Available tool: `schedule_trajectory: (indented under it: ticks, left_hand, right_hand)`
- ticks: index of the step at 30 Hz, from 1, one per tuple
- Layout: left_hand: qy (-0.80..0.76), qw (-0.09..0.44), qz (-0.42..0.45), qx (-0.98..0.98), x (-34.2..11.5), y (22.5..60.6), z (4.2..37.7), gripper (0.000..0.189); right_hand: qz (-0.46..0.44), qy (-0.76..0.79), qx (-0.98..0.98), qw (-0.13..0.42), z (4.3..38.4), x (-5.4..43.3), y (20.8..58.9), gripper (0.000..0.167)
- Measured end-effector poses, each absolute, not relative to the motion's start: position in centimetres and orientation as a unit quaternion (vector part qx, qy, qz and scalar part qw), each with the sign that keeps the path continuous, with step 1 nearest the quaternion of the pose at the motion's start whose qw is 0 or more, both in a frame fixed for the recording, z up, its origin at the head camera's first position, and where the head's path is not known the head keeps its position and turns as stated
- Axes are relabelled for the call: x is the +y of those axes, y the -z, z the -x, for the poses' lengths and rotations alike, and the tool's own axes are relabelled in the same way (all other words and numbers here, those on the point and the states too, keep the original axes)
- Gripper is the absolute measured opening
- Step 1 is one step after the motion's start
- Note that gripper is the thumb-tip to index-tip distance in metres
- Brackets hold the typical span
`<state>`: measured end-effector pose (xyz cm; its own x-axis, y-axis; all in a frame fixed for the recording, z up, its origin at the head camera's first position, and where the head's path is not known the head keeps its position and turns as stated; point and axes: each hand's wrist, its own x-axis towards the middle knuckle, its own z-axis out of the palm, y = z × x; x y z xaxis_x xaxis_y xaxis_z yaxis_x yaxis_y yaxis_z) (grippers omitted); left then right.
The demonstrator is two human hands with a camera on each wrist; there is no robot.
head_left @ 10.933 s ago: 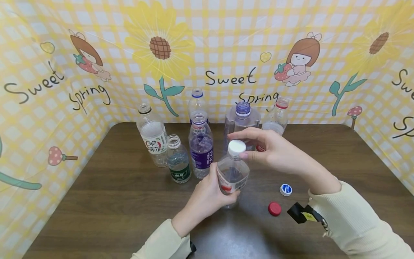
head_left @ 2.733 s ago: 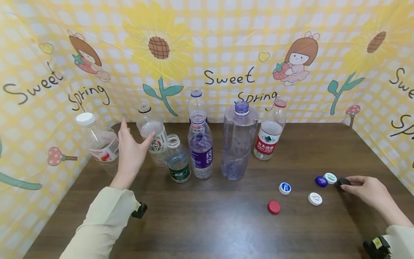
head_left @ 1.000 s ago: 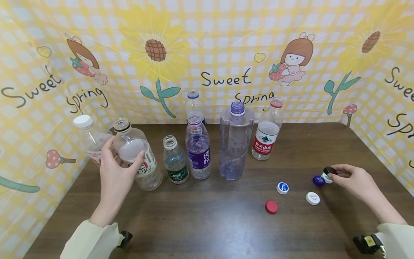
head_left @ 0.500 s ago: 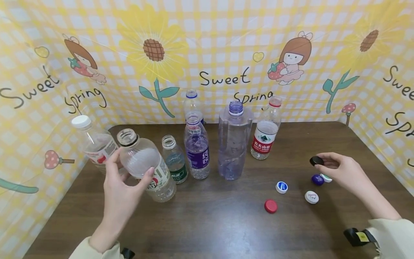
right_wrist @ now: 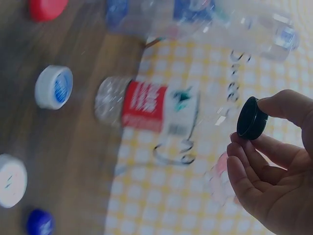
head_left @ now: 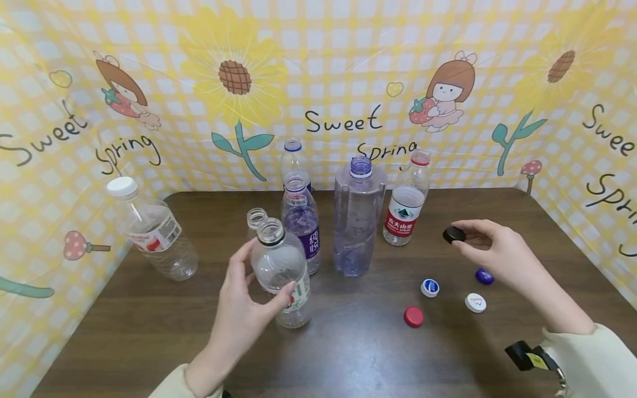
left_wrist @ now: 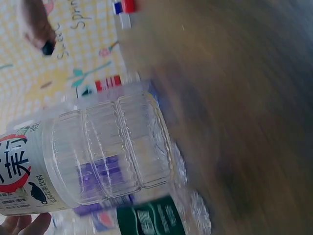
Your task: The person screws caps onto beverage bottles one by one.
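Observation:
My left hand [head_left: 244,309] grips a clear plastic bottle [head_left: 280,261] with a white-and-green label and a black ring round its uncapped neck. In the left wrist view the bottle's ribbed lower half [left_wrist: 107,147] fills the middle. Between thumb and fingers, my right hand [head_left: 502,260] pinches a black bottle cap [head_left: 454,235] above the table, to the right of the bottle. The right wrist view shows the cap [right_wrist: 252,119] side-on, its hollow side partly visible. A small green-labelled bottle [left_wrist: 151,218] stands behind the held one, mostly hidden in the head view.
Uncapped bottles stand behind: purple-labelled [head_left: 302,221], large purple-tinted [head_left: 355,226], red-labelled [head_left: 404,213] and blue-ringed [head_left: 293,163]. A white-capped bottle [head_left: 154,232] stands at left. Loose caps lie at right: red [head_left: 413,317], blue-and-white [head_left: 430,287], white [head_left: 475,302], dark blue [head_left: 484,276].
My left hand has taken the black-ringed bottle from beside the white-capped one and brought it right and nearer. My right hand has lifted the black cap from the loose caps and moved it left.

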<state>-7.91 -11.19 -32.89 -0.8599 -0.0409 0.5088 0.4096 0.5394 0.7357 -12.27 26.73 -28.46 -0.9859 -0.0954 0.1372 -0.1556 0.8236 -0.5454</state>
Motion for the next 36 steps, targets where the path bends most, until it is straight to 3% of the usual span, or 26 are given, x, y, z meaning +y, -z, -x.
schedule_trajectory:
  ticks: [28, 36]
  left_hand:
    - [0.474, 0.158, 0.173, -0.849, -4.8, 34.9, 8.7, 0.081]
    - [0.469, 0.156, 0.185, -0.850, -3.9, 34.8, 9.0, 0.081]
  right_hand:
    - [-0.244, -0.319, -0.907, 0.126, 9.7, 16.2, 22.5, 0.031]
    - [-0.262, -0.329, -0.900, 0.115, 9.7, 14.8, 21.9, 0.031]
